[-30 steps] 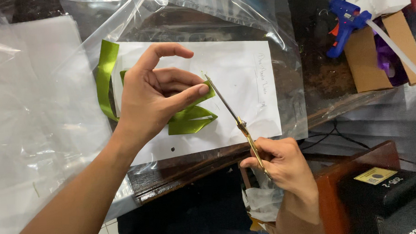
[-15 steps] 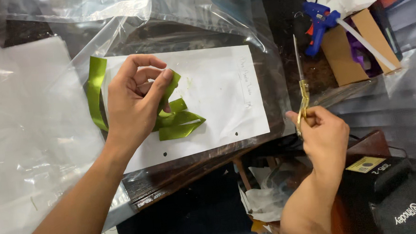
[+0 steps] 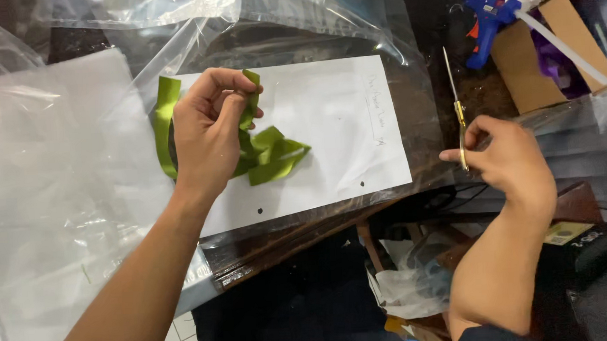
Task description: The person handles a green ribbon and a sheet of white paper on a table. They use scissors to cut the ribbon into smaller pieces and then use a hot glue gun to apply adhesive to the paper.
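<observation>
Left hand: the left hand [image 3: 208, 130] is raised over the left part of the white sheet [image 3: 329, 131], its fingers [image 3: 233, 84] pinching one end of the green ribbon [image 3: 271, 155].
Green ribbon: its pinched end stands up between thumb and forefinger; the folded loops lie on the white sheet just right of the hand, and a long strip [image 3: 164, 122] runs along the sheet's left edge.
Right hand: the right hand [image 3: 510, 159] is off the tabletop's right edge, fingers clenched about the handles of the scissors [image 3: 456, 107], blades together and pointing away from the person.
Edges: the white sheet's near edge lies close to the tabletop's near edge [image 3: 286, 244]; the scissors' blades stand over the tabletop's right margin, well apart from the ribbon.
Open room: the right half of the white sheet is bare between ribbon and scissors.
Surface: dark wooden tabletop under clear plastic wrap [image 3: 48, 177], which spreads crumpled over the left side and far edge.
Far right corner: a blue glue gun [image 3: 484, 16] rests by an open cardboard box [image 3: 550, 54].
Room: below the near edge, tiled floor [image 3: 177, 333], a crumpled plastic bag [image 3: 410, 282] and a dark case [image 3: 600, 279] at the right.
</observation>
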